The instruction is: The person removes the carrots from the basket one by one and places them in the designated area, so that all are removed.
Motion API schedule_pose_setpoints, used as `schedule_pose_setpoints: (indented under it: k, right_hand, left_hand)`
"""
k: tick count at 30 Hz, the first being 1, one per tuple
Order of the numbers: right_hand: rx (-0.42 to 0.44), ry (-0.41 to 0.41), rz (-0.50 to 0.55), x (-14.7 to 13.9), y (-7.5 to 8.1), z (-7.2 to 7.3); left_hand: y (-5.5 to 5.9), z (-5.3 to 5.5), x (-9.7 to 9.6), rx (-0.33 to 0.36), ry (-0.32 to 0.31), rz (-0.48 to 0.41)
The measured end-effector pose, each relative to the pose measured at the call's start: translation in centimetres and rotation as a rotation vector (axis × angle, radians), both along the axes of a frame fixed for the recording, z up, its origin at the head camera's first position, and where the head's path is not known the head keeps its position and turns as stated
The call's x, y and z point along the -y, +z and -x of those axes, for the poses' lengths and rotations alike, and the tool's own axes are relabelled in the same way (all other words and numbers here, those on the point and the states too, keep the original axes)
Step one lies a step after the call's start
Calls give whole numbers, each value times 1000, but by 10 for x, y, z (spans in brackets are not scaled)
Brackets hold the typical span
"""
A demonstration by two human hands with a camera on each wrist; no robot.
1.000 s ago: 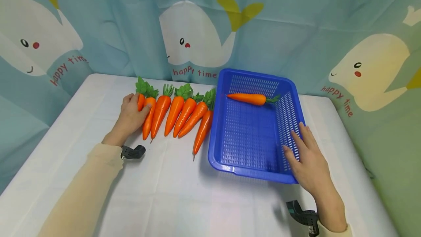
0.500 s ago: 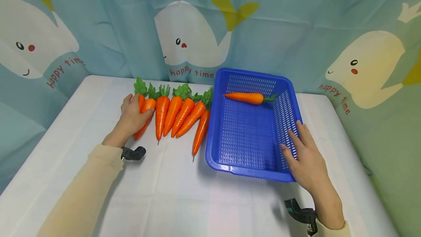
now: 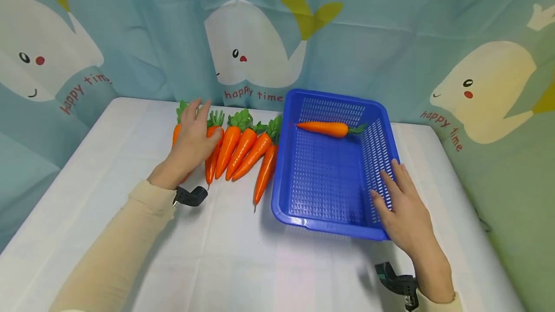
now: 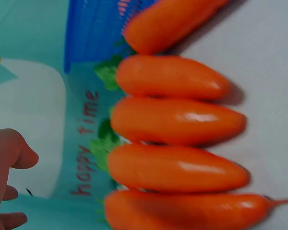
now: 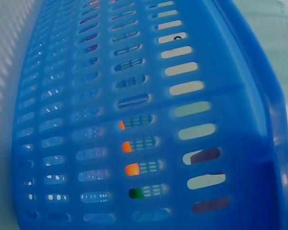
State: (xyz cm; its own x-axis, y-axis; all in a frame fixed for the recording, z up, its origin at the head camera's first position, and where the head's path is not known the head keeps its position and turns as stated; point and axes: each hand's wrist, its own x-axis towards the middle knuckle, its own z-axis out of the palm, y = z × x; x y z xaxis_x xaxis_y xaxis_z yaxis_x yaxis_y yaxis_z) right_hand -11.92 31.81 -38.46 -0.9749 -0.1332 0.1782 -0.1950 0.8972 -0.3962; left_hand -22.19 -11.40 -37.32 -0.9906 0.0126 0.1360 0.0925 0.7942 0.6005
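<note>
My left hand (image 3: 191, 141) is over the left end of a row of orange carrots (image 3: 227, 150) with green tops, and hides parts of the leftmost ones. In the left wrist view its fingers (image 4: 5, 153) are apart, with nothing between them, left of several carrots (image 4: 177, 120). A blue plastic basket (image 3: 342, 231) stands to the right of the row. Inside lies one carrot (image 3: 325, 129), tip pointing left, near the back. My right hand (image 3: 407, 215) rests at the basket's right rim with fingers spread. The right wrist view is filled by the slotted basket wall (image 5: 158, 105).
A white-covered table (image 3: 234, 264) lies under everything. Behind it hangs a blue-green curtain (image 3: 381, 47) with whale prints, close to the carrot tops and the basket's back rim. The rightmost carrot of the row (image 3: 265, 172) lies close beside the basket.
My left hand has let go of the leftmost carrots, after shifting one tip leftward, and moved up and right with fingers extended. The right hand stays at the basket rim.
</note>
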Motion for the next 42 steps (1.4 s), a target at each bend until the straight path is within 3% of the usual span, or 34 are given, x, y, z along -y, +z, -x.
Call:
schedule_pose_setpoints:
  k: [5, 11, 15, 27, 35, 42]
  right_hand:
    - [-3, 5, -16, 0, -1, -2]
    - [-15, -6, -16, -2, 4, 2]
    - [18, -5, -14, 0, 1, 1]
    - [17, -13, -12, -2, 2, 0]
    - [16, -12, -11, -1, 0, -1]
    - [18, -10, -14, 0, 0, 0]
  left_hand:
    - [13, 0, -19, -45, -62, 10]
    - [28, 6, -50, -161, -192, 6]
    - [33, 10, -68, -183, -270, 38]
    - [56, 26, -131, -155, -448, 113]
    - [53, 37, -169, -87, -532, 131]
    - [44, 47, -188, -16, -568, 163]
